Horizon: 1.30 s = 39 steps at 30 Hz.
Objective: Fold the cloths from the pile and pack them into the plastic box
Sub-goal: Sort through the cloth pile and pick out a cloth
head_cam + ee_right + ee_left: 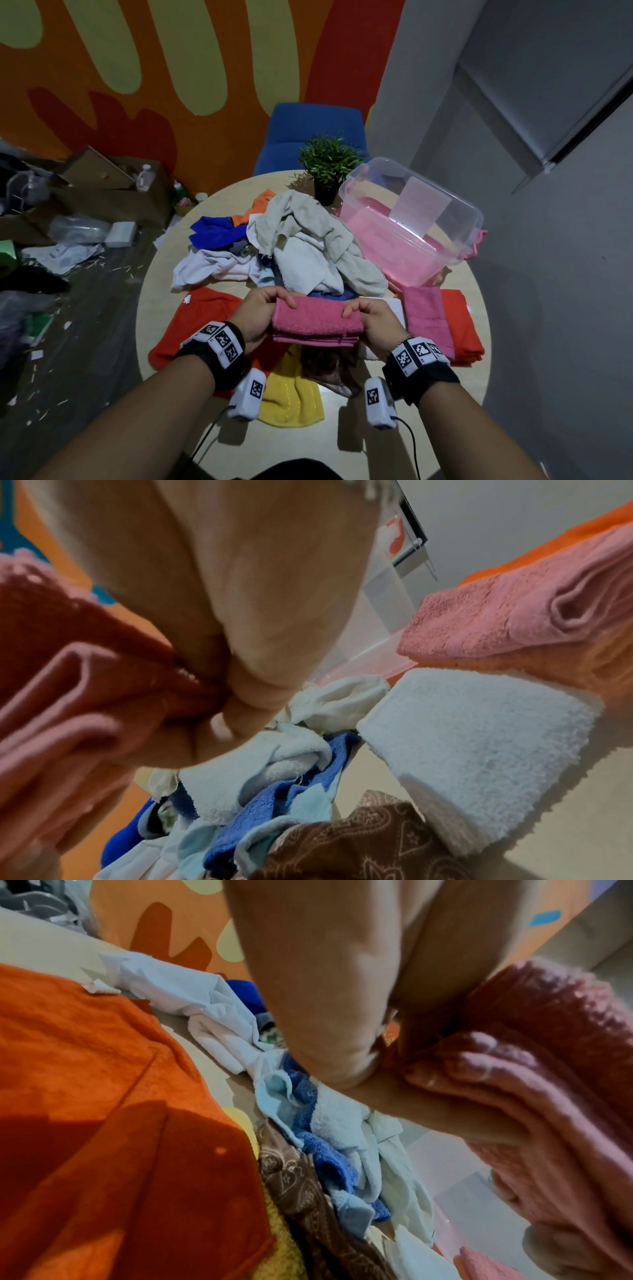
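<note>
Hands, left hand [257, 317] and right hand [371, 322], pinch a folded pink cloth [317, 320] between them, with the pile [301, 246] beyond still big and the plastic box [411, 219] holding no cloths.

- The brown patterned cloth [329, 368] lies partly hidden under the folded pink towel [317, 318] and the hands.
- The white folded towel [394, 305] shows only a corner behind the right hand [371, 320].
- In the left wrist view, the left hand's fingertips [479, 1053] are blurred.
- The clutter on the floor [75, 233] is too dim to identify.
</note>
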### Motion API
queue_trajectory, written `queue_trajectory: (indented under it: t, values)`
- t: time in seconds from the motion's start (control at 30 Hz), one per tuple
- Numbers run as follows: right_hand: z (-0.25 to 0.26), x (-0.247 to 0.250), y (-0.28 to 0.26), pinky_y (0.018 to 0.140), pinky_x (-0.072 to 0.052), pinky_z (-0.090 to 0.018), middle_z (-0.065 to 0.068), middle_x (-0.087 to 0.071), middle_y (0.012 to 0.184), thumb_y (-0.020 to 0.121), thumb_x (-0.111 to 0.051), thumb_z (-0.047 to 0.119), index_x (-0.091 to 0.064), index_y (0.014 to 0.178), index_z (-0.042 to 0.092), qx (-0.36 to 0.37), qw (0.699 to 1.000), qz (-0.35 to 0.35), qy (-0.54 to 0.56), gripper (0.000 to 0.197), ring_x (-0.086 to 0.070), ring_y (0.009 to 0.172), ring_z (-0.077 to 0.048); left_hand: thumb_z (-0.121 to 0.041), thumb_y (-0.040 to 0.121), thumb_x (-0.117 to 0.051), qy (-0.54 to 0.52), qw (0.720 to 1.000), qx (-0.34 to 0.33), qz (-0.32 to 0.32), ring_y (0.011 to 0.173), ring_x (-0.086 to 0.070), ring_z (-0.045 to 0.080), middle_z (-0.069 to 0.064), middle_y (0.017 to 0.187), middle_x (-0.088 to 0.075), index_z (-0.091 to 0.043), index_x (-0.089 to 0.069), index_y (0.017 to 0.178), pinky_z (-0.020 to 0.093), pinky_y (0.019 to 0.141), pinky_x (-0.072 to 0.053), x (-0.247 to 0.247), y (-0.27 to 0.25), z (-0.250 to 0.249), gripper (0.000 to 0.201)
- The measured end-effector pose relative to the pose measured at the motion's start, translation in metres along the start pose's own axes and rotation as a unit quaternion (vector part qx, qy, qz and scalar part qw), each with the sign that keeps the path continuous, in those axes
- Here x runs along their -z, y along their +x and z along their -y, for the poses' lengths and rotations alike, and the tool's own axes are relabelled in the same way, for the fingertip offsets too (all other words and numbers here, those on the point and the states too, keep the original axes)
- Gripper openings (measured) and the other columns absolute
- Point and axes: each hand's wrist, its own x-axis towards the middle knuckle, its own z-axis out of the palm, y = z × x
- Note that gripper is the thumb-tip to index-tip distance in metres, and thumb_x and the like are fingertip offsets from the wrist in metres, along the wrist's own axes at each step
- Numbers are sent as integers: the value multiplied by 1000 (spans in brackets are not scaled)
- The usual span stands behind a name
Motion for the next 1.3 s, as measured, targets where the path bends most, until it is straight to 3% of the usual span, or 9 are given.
queue_trajectory:
  t: [0.27, 0.4, 0.53, 0.63, 0.73, 0.83, 1.0, 1.07, 1.3]
  values:
    - [10, 12, -8, 69, -48, -31, -8, -69, 95, 67, -39, -23, -71, 59, -3, 18, 999, -34, 5, 39, -64, 84, -22, 9, 91, -43, 15, 997, 37, 67, 107, -66, 42, 16, 118, -70, 3, -68, 73, 40, 59, -61, -5, -7, -18, 32]
    - [11, 30, -14, 63, -47, -29, -7, -66, 86, 74, -77, 6, -59, 54, 12, 34, 989, -28, -142, 27, -60, 77, -19, -8, 88, -61, 113, 988, 67, 84, 113, -62, 42, 14, 123, -65, -5, -74, 90, 36, 65, -57, -18, -6, -27, 14]
    - [10, 33, -24, 58, -48, -23, 0, -68, 90, 65, -88, 41, -54, 88, 23, 46, 949, 5, -311, 45, -64, 71, -12, 11, 80, -60, 314, 926, -9, 209, 93, -63, 29, 8, 116, -65, -21, -69, 105, 40, 76, -49, -46, 6, -30, 42]
    - [2, 33, -27, 74, -52, -23, 3, -71, 101, 81, -81, 31, -59, 110, 25, 62, 955, 49, -285, 37, -69, 87, -8, 15, 81, -57, 342, 904, -47, 251, 92, -65, 16, 3, 119, -64, -19, -58, 124, 29, 76, -53, -74, 17, -31, 56]
    - [-1, 49, -30, 81, -56, -44, -3, -72, 93, 87, -71, 36, -65, 95, 21, 116, 962, -30, -244, 18, -69, 86, -20, -2, 86, -70, 325, 923, -38, 205, 74, -64, 11, 8, 118, -62, -24, -43, 139, 27, 67, -52, -91, 35, -21, 63]
    - [2, 71, -31, 86, -57, -41, 0, -71, 103, 96, -63, 23, -63, 106, 22, 142, 964, -93, -204, 10, -69, 97, -17, -19, 84, -79, 333, 922, -23, 198, 96, -70, 15, 0, 114, -71, -21, -51, 136, 32, 86, -55, -106, 48, -5, 59]
    - [1, 126, -25, 98, -52, -46, 2, -64, 125, 94, -63, 14, -57, 131, 22, 107, 925, -194, -310, 38, -61, 113, -17, -11, 90, -72, 294, 953, -43, 66, 94, -69, 19, -4, 110, -66, -20, -52, 130, 27, 70, -56, -147, 60, 26, 46]
    - [2, 146, -26, 98, -52, -43, 0, -60, 129, 96, -59, 10, -50, 138, 24, 82, 911, -265, -306, 45, -58, 115, -19, -11, 92, -69, 331, 941, -49, 43, 99, -67, 17, -3, 114, -65, -21, -56, 128, 32, 78, -56, -151, 64, 35, 40]
    - [-4, 173, -5, 100, -40, -36, -7, -58, 131, 95, -54, 9, -59, 120, 22, 36, 850, -318, -419, 28, -56, 118, -33, 1, 95, -56, 373, 927, -21, 26, 85, -66, 13, -1, 110, -66, -19, -65, 110, 13, 68, -51, -134, 55, 53, 27]
